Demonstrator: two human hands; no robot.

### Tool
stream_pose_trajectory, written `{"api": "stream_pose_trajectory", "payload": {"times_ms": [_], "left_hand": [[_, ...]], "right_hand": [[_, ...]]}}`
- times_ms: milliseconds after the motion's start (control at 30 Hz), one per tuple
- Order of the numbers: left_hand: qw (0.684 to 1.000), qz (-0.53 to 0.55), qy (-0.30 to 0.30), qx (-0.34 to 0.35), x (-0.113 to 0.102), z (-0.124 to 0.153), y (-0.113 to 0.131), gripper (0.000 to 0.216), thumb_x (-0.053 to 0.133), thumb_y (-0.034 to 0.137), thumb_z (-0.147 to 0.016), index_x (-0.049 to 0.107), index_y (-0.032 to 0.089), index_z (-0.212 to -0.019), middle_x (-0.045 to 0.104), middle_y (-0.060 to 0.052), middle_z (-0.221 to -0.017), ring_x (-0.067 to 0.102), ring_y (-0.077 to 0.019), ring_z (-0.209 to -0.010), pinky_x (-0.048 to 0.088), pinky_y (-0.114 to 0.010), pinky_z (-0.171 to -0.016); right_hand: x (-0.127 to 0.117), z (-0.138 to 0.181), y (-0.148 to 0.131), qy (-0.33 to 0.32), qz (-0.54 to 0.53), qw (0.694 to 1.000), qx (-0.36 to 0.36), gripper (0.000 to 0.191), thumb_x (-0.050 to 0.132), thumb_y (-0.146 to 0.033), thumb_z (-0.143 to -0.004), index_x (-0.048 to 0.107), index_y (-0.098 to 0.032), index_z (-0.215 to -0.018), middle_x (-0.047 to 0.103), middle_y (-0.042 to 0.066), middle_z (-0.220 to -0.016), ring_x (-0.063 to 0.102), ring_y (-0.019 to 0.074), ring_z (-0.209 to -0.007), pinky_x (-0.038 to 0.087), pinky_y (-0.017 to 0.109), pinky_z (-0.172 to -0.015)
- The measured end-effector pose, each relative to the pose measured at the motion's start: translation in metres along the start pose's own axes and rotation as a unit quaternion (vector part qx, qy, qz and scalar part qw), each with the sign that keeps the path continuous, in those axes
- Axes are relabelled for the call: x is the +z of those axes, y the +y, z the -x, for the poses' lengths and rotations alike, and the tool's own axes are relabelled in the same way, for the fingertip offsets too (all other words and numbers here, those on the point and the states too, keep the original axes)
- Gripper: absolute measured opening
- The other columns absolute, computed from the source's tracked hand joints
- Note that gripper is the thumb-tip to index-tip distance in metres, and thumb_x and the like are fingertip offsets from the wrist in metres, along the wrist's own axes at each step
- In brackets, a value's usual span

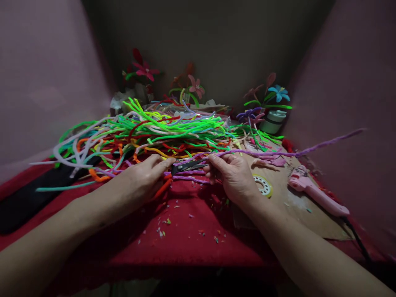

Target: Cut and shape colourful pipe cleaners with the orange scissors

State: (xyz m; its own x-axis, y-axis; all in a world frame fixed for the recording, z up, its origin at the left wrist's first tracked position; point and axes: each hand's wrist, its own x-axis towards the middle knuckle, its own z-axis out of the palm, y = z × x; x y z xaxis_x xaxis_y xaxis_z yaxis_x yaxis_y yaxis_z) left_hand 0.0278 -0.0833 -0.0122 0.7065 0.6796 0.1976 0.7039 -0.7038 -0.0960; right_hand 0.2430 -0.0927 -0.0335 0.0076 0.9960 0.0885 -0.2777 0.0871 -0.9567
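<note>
My left hand (145, 175) is closed around a pair of scissors (185, 166) with dark blades and an orange-red handle partly hidden under the palm. The blades point right, towards my right hand (233, 175). Between its thumb and fingers my right hand pinches a purple pipe cleaner (324, 143), whose long end stretches out to the right. More purple pipe cleaners (193, 179) lie just under the blades. Behind both hands rises a tangled heap of pipe cleaners (179, 130) in green, white, orange, red and yellow.
On the right, a cardboard sheet (278, 214) bears a pink corded tool (321, 198) and a white-and-yellow ring (262, 185). Pipe-cleaner flowers (279, 94) stand at the back, near a pale container (274, 121). Coloured scraps dot the red cloth (185, 243). A black strip (27, 206) lies left.
</note>
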Motion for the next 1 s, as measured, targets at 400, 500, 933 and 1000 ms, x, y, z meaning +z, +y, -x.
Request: {"api": "stream_pose_trajectory", "payload": {"times_ms": [400,500,933,1000], "left_hand": [[0.999,0.015,0.035,0.000,0.0046,0.0014,-0.0051,0.040,0.028,0.021,-0.092,0.042,0.006,-0.125,0.046,-0.013,-0.098,0.048,-0.0160,-0.079,0.046,-0.030,-0.068],[0.999,0.018,0.040,-0.004,0.0065,0.0018,-0.0070,0.039,0.028,0.022,-0.092,0.043,0.007,-0.124,0.046,-0.013,-0.100,0.049,-0.0161,-0.080,0.046,-0.031,-0.069],[0.999,0.028,0.021,-0.014,0.0066,0.0036,-0.0066,0.036,0.030,0.019,-0.091,0.045,0.010,-0.122,0.048,-0.011,-0.099,0.052,-0.0148,-0.078,0.044,-0.028,-0.066],[0.999,0.032,0.026,-0.006,0.0057,0.0040,-0.0063,0.035,0.029,0.018,-0.091,0.046,0.010,-0.121,0.049,-0.010,-0.096,0.052,-0.0139,-0.075,0.044,-0.027,-0.064]], "right_hand": [[-0.0010,0.0017,-0.0006,-0.004,0.050,0.999,0.002,0.023,0.063,-0.033,-0.072,0.060,-0.013,-0.062,0.061,0.001,-0.054,0.049,0.0065,-0.039,0.041,0.018,-0.036],[-0.0019,0.0019,-0.0007,0.002,0.060,0.998,0.004,0.023,0.063,-0.034,-0.072,0.060,-0.013,-0.063,0.061,0.001,-0.055,0.050,0.0070,-0.040,0.041,0.018,-0.036],[0.0008,0.0037,-0.0018,0.015,0.094,0.995,0.012,0.022,0.063,-0.032,-0.072,0.062,-0.012,-0.062,0.063,0.002,-0.055,0.050,0.0064,-0.039,0.042,0.017,-0.035],[0.0010,0.0036,-0.0014,0.017,0.092,0.996,0.010,0.022,0.064,-0.031,-0.071,0.062,-0.012,-0.061,0.063,0.002,-0.055,0.051,0.0064,-0.039,0.042,0.017,-0.035]]}}
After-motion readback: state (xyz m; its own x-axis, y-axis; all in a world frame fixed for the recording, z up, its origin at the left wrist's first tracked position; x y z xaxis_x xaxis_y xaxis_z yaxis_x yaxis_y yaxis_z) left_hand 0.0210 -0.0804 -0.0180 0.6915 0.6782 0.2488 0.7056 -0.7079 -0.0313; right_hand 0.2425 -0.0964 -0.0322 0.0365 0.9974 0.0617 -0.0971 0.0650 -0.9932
